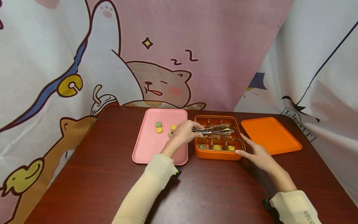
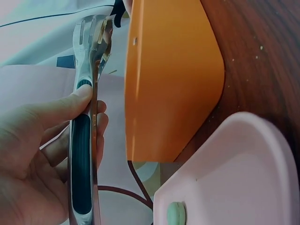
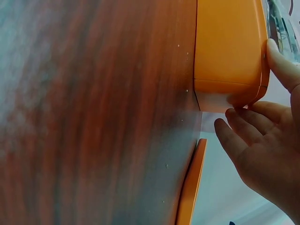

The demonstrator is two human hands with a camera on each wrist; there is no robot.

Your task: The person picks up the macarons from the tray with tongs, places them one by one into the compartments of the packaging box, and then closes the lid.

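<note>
Left hand (image 1: pixel 183 133) grips tongs (image 1: pixel 215 130); tips over orange box (image 1: pixel 218 154).

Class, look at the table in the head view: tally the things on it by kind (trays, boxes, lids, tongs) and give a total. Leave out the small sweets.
Pink tray: 1
Orange divided box: 1
Orange lid: 1
Metal tongs, gripped by the left hand: 1
Total: 4
The right hand rests against the box's corner.
</note>
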